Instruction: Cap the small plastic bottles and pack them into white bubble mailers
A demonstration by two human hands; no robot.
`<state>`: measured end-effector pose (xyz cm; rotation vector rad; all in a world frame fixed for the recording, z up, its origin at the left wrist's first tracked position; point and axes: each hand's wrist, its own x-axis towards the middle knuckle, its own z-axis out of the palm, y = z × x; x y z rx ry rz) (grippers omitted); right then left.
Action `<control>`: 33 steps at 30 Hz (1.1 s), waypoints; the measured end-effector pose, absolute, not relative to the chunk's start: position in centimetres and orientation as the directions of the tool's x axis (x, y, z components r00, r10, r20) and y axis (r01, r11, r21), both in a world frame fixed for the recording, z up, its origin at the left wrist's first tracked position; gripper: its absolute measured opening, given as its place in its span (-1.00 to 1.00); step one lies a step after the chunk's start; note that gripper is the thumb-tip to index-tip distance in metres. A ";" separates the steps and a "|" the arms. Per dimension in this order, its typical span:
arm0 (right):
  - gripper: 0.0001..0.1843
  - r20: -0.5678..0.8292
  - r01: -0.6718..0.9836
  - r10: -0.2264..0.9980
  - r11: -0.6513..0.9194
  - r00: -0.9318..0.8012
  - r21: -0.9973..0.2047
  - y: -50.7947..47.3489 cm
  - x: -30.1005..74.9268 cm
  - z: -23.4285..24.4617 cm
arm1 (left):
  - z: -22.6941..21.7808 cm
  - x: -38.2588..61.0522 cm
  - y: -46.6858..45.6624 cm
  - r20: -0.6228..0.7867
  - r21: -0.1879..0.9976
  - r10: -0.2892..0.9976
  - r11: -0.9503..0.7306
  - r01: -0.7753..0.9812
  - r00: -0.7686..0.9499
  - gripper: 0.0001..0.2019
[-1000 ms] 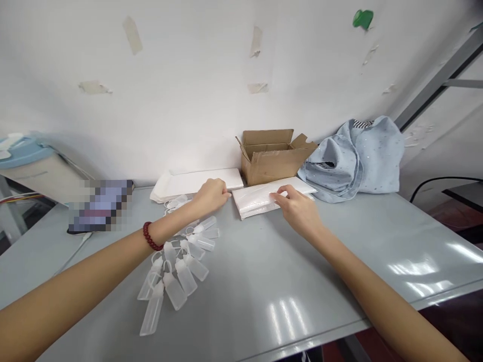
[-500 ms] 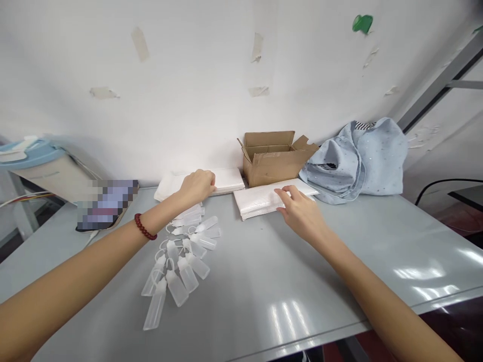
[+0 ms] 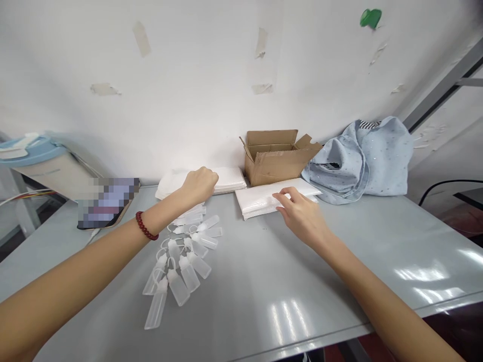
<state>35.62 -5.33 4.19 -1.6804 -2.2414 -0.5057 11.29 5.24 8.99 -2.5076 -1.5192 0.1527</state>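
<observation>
The right hand [image 3: 298, 211] is at the near edge of the glossy white packet [image 3: 258, 199], thumb and forefinger slightly apart, though I cannot tell whether they pinch it or only rest there; the packet lies on the grey table [image 3: 260, 281], just in front of the open cardboard box [image 3: 275, 168]; the left hand [image 3: 199, 183] is curled over the white stack [image 3: 231, 180], its fingertips hidden, so I cannot tell whether it grips anything; if the right fingers catch only the top layer, the slick-looking wrap could slip or several layers could lift together; a careless pull might skew the packet against the box; the likelier mishap is on the left, where the forearm passes over the small clear bottles [image 3: 179, 286], and a low wrist could knock or scatter them.
</observation>
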 end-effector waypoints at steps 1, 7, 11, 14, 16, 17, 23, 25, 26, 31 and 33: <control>-0.63 0.438 0.960 0.855 0.262 -0.278 0.097 -5.4 35.5 4.2 | 9.1 11.3 5.1 0.028 -0.247 0.877 -0.459 0.853 0.480 -0.78; -0.58 0.605 0.928 0.733 0.370 -0.311 0.029 -6.3 34.7 5.1 | 10.0 11.4 1.7 0.179 -0.358 0.810 -0.476 0.804 0.559 -0.73; -0.60 0.698 0.852 0.570 0.512 -0.433 0.111 -7.3 33.3 5.4 | 9.3 11.3 -2.3 0.386 -0.495 0.580 -0.527 0.691 0.718 -0.74; -0.59 0.664 0.825 0.545 0.529 -0.512 0.201 -8.2 32.1 5.0 | 8.5 11.5 -4.9 0.542 -0.558 0.292 -0.576 0.597 0.788 -0.78; -0.57 0.631 0.821 0.565 0.526 -0.532 0.222 -8.7 31.4 4.5 | 7.8 11.8 -6.5 0.579 -0.544 0.170 -0.647 0.534 0.797 -0.84; -0.56 0.614 0.825 0.583 0.521 -0.532 0.220 -8.9 31.2 4.2 | 7.5 11.9 -7.2 0.594 -0.526 0.134 -0.682 0.509 0.793 -0.87; -0.56 0.568 0.825 0.612 0.505 -0.550 0.255 -9.5 30.1 2.9 | 5.6 9.5 -8.5 0.676 -0.319 0.240 -0.757 0.570 0.697 -0.97; -0.55 0.565 0.821 0.608 0.505 -0.557 0.267 -9.4 30.0 2.6 | 5.5 7.3 -7.8 0.788 -0.212 0.321 -0.660 0.721 0.526 -0.91; -0.53 0.564 0.821 0.609 0.505 -0.557 0.265 -9.4 30.0 2.5 | 5.6 6.1 -7.3 0.806 -0.124 0.411 -0.587 0.800 0.426 -0.88; -0.40 0.604 0.846 0.614 0.487 -0.508 0.218 -9.3 30.0 2.2 | 7.2 1.9 -6.3 0.391 0.648 0.920 -0.271 0.712 -0.006 -0.71; -0.36 0.634 0.865 0.619 0.470 -0.465 0.176 -9.4 29.9 2.3 | 7.8 1.5 -6.5 0.064 0.880 0.995 -0.094 0.466 0.080 -0.74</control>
